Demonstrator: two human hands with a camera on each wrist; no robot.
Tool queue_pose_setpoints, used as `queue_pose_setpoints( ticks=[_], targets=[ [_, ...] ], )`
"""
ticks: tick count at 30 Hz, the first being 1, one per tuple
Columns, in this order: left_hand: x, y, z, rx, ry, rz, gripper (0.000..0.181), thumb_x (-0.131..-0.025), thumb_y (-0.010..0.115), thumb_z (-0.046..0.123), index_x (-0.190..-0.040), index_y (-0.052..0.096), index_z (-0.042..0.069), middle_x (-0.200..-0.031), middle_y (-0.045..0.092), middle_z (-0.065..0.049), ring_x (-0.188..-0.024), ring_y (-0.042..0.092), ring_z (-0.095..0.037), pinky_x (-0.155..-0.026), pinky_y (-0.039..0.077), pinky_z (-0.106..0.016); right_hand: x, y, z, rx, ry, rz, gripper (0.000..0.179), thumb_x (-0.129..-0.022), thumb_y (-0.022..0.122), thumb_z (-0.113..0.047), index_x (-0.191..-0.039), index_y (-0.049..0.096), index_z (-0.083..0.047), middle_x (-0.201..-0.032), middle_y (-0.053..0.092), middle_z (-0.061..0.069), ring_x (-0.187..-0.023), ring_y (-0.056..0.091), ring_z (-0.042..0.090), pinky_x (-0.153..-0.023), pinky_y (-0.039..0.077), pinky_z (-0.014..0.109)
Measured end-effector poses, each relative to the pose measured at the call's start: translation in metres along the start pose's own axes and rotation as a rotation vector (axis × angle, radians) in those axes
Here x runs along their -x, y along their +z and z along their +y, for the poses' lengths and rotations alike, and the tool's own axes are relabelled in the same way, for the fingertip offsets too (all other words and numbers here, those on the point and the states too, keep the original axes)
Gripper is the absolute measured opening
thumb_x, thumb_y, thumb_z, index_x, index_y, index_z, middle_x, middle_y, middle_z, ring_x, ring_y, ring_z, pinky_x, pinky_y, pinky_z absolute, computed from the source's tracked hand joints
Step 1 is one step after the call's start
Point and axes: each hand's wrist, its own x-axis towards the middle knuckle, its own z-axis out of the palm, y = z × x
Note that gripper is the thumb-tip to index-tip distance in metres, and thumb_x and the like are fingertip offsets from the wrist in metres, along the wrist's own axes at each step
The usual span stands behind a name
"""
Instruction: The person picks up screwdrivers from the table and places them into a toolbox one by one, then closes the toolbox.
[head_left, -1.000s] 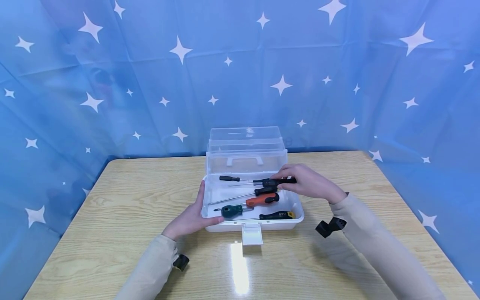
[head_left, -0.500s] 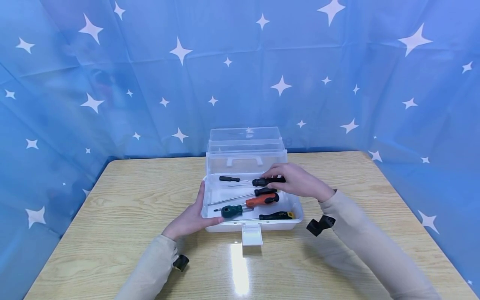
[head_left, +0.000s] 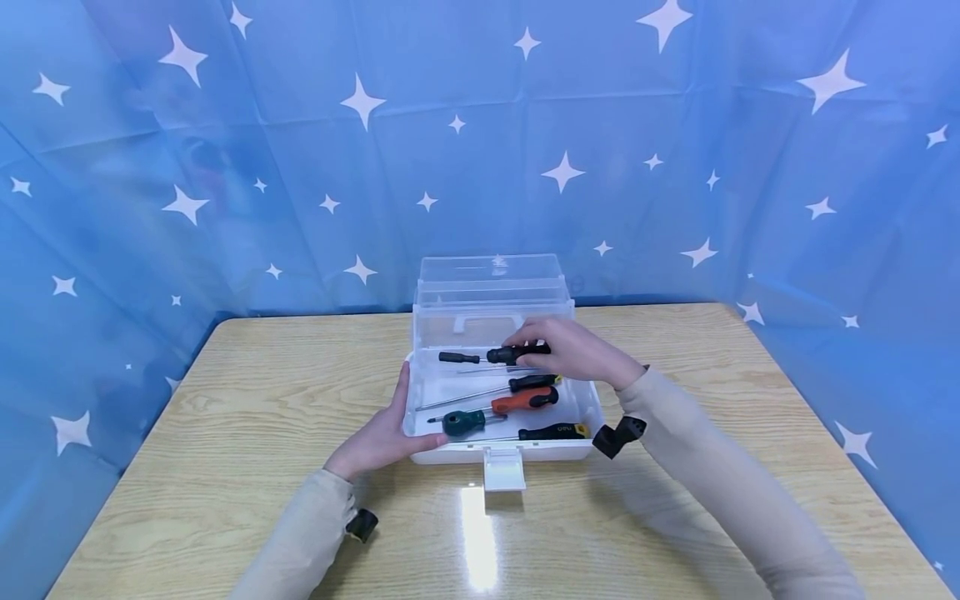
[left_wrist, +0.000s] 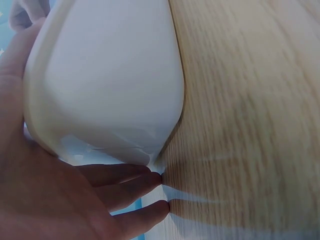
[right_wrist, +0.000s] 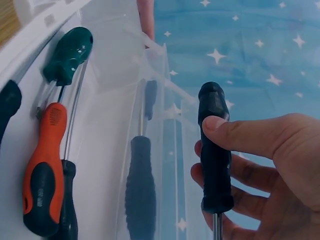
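In the head view my right hand [head_left: 566,347] pinches a screwdriver [head_left: 512,354] by its black handle, above the back of a white toolbox [head_left: 596,408]. The right wrist view shows the thumb and fingers around this handle, with the metal shaft [right_wrist: 217,225] beyond them. My left hand [head_left: 378,437] lies around the box's front left corner, fingers along the wall and thumb on the front rim. Inside lie a small black screwdriver [head_left: 457,357], a green-handled one [head_left: 462,422], an orange-and-black one [head_left: 525,400] and two black-and-yellow ones.
The clear lid [head_left: 491,304] stands raised behind the box. A white latch [head_left: 505,471] hangs at its front. The box sits on a wooden table [head_left: 262,392], with a blue star-patterned curtain [head_left: 300,167] behind.
My right hand has moved left across the back of the box and slightly upward, carrying the black-handled screwdriver. The left hand has kept its place at the corner.
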Motion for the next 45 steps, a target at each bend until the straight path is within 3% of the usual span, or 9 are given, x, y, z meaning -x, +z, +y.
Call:
queue_pose_setpoints(
  ticks=[8, 16, 33, 45],
  targets=[
    [0.000, 0.000, -0.001, 0.002, 0.000, -0.002, 0.121, -0.080, 0.077, 0.046, -0.154, -0.016, 0.022, -0.152, 0.025, -0.027, -0.133, 0.034, -0.042, -0.104, 0.031, -0.057, -0.016, -0.002, -0.002, 0.012, 0.021, -0.013, 0.028, -0.092, 0.067, -0.010, -0.120, 0.068, -0.005, -0.109, 0.066, 0.006, -0.096, 0.061, 0.019, -0.077, 0.050, 0.037],
    [0.000, 0.000, -0.001, 0.020, 0.005, -0.002, 0.120, -0.081, 0.077, 0.042, -0.154, -0.015, 0.021, -0.152, 0.025, -0.026, -0.134, 0.035, -0.042, -0.105, 0.030, -0.057, -0.029, -0.004, -0.003, 0.008, 0.012, -0.041, 0.028, -0.092, 0.067, -0.009, -0.119, 0.068, -0.003, -0.107, 0.067, 0.008, -0.086, 0.059, 0.016, -0.071, 0.046, 0.034],
    [0.000, -0.001, -0.001, 0.019, -0.003, -0.002, 0.119, -0.081, 0.077, 0.041, -0.154, -0.016, 0.023, -0.152, 0.025, -0.026, -0.134, 0.033, -0.042, -0.105, 0.029, -0.057, -0.058, 0.019, 0.000, 0.032, 0.029, -0.088, 0.026, -0.092, 0.065, -0.008, -0.117, 0.068, 0.000, -0.112, 0.067, 0.012, -0.095, 0.063, 0.023, -0.082, 0.050, 0.036],
    [0.000, 0.000, -0.002, 0.072, 0.024, -0.007, 0.120, -0.080, 0.078, 0.041, -0.154, -0.016, 0.023, -0.154, 0.024, -0.023, -0.135, 0.033, -0.040, -0.106, 0.028, -0.058, -0.067, 0.025, 0.000, 0.006, 0.084, -0.092, 0.027, -0.093, 0.065, -0.008, -0.118, 0.067, 0.001, -0.114, 0.066, 0.012, -0.095, 0.063, 0.022, -0.083, 0.050, 0.035]
  ],
)
